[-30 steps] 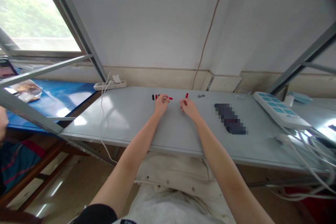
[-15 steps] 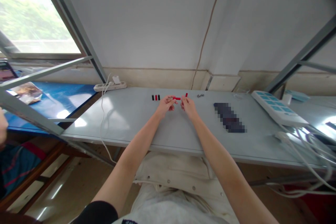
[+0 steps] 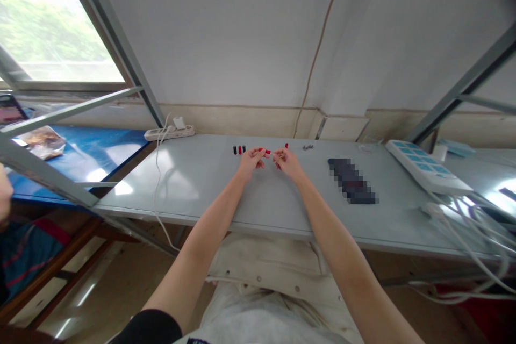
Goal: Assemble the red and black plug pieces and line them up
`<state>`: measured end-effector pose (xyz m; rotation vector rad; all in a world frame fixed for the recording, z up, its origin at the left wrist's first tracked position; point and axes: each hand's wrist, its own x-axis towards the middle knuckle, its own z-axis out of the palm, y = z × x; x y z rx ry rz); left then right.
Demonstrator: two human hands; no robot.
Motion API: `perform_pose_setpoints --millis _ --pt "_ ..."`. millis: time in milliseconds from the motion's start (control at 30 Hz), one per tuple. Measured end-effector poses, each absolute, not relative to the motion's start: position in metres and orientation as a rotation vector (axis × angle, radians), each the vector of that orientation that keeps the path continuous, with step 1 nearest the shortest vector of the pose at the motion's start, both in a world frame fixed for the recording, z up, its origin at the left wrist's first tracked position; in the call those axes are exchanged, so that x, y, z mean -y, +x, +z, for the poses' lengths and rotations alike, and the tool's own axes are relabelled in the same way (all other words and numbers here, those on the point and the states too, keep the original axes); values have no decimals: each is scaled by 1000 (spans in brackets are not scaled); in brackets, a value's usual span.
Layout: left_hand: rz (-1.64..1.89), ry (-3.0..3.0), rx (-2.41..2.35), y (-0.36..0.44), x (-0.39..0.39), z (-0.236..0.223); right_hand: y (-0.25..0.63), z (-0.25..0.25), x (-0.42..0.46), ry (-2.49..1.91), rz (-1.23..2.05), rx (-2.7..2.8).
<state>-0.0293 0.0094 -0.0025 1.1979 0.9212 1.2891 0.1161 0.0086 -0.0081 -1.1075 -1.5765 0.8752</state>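
Steadiness helps imo: left hand pinches a red piece, right hand curls by its end, can't tell if it's gripping, so keep that piece level

Apparently a dormitory or shared study room: grey desk, adjoining blue desk, metal frame, power strip.

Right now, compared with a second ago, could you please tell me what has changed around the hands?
The left hand has moved right, bringing its red piece closer to the right hand; the gap between the hands has narrowed. No release is visible, and whether the right hand holds anything is unclear. The black and red row and small metal bits stayed put.
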Motion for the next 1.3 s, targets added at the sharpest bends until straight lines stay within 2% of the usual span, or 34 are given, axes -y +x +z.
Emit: perform_pose_setpoints --millis 100,400,600,800,933,1300 --pt "1285 1210 -928 -30 -10 -3 118 -7 -8 -1131 851 1594" --pt "1187 1363 -863 -28 -9 -6 122 -8 -6 -1242 507 1824" --pt "1349 1394 -996 -27 -10 -8 130 -13 -7 -1432 177 2009" --pt "1380 1363 -1058 -27 -11 -6 158 -7 -11 -1855 319 1858" --pt "1314 1456 -1060 -23 -11 -10 172 -2 -21 -2007 295 1793" --pt "1248 1622 -1194 -15 -13 -19 168 -5 -49 -2088 246 1694"
